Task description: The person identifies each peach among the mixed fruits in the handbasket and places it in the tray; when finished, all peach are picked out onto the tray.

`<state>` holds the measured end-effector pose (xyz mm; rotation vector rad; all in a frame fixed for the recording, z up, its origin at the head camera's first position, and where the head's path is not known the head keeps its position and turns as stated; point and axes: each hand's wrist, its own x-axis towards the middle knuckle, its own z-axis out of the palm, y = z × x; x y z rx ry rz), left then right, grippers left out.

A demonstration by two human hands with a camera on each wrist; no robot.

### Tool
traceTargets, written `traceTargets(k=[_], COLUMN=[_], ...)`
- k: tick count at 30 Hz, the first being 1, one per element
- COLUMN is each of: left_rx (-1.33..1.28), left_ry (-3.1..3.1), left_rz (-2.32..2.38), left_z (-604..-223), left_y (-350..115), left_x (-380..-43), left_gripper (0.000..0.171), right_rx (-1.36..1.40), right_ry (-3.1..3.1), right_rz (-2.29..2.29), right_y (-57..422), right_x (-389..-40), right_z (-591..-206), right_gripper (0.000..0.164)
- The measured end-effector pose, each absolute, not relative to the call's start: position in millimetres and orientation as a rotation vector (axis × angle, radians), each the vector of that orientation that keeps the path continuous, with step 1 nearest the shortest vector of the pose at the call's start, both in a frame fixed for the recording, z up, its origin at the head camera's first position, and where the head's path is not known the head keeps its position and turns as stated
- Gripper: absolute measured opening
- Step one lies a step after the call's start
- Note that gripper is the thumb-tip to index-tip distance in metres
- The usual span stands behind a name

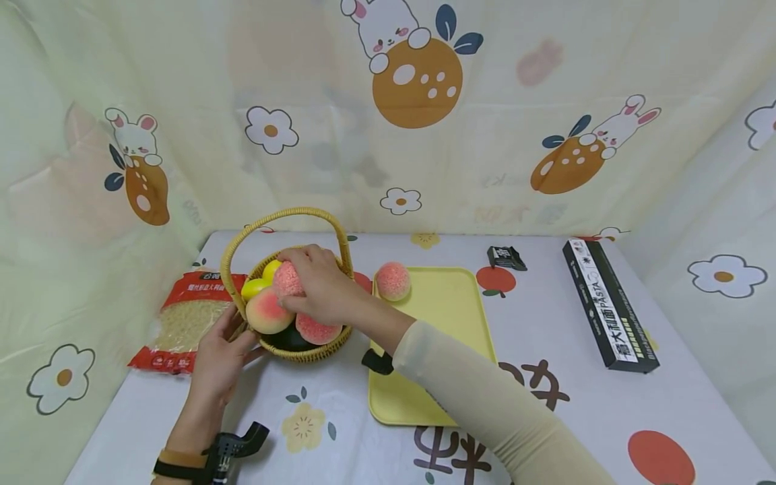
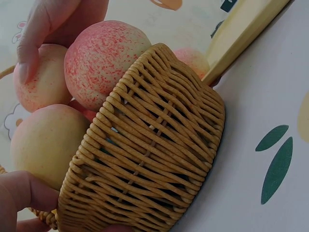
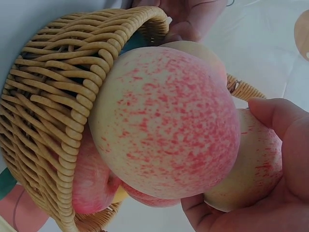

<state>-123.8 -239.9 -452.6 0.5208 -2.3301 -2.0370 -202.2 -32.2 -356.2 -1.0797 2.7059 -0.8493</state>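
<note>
My right hand [image 1: 324,283] grips a speckled pink peach [image 1: 287,278] over the wicker basket [image 1: 309,353]; in the right wrist view, thumb and fingers curl round this peach [image 3: 256,164]. My left hand [image 1: 224,353] holds the basket's left side at the rim. Inside lie a smooth yellow-pink peach [image 1: 267,311], another speckled peach [image 1: 318,330], yellow fruits [image 1: 257,288] and something dark [image 1: 287,340]. A red fruit [image 3: 91,179] shows under the speckled peach in the right wrist view. The basket's handle [image 1: 297,211] arches above the fruit.
Right of the basket lies a yellow tray [image 1: 448,303], with one peach [image 1: 393,281] at its back left corner. A red bag of pasta [image 1: 188,316] lies behind my left hand. Farther right are a small black packet [image 1: 506,257] and a long black pasta box [image 1: 609,306].
</note>
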Motion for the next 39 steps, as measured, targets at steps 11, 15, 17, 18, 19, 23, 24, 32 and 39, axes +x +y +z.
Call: traceTargets(k=[11, 15, 17, 18, 19, 23, 24, 32, 39], left_rx=[0.542, 0.552, 0.552, 0.553, 0.553, 0.559, 0.559, 0.547, 0.547], left_ry=[-2.331, -2.318, -2.315, -2.314, -2.313, -2.302, -2.298, -2.288, -2.297], left_rz=[-2.049, -2.065, -2.064, -2.062, -2.060, -2.056, -2.059, -2.078, -2.050], left_z=[-452, -452, -451, -451, -451, -451, -451, -452, -452], left_y=[-239, -239, -239, -239, -238, -238, -238, -239, -237], left_x=[-124, -124, -124, -123, -123, -123, -123, -122, -123], left_gripper=[0.077, 0.077, 0.077, 0.077, 0.077, 0.076, 0.076, 0.076, 0.076], right_rx=[-1.057, -1.077, -1.094, -1.098, -1.098, -1.086, -1.088, -1.050, -0.964], right_ry=[2.689, 2.670, 2.654, 2.644, 2.639, 2.594, 2.584, 2.523, 2.536], right_rz=[-0.918, -0.982, -1.015, -1.029, -1.031, -1.065, -1.078, -1.211, -1.210], right_y=[-29, -24, -20, -18, -16, -7, -4, 19, 39], right_x=[-204, -204, -203, -202, -201, -197, -196, -192, -190], right_z=[-356, -349, -345, -344, -343, -340, -340, -343, -349], right_gripper=[0.069, 0.065, 0.065, 0.066, 0.067, 0.070, 0.070, 0.067, 0.067])
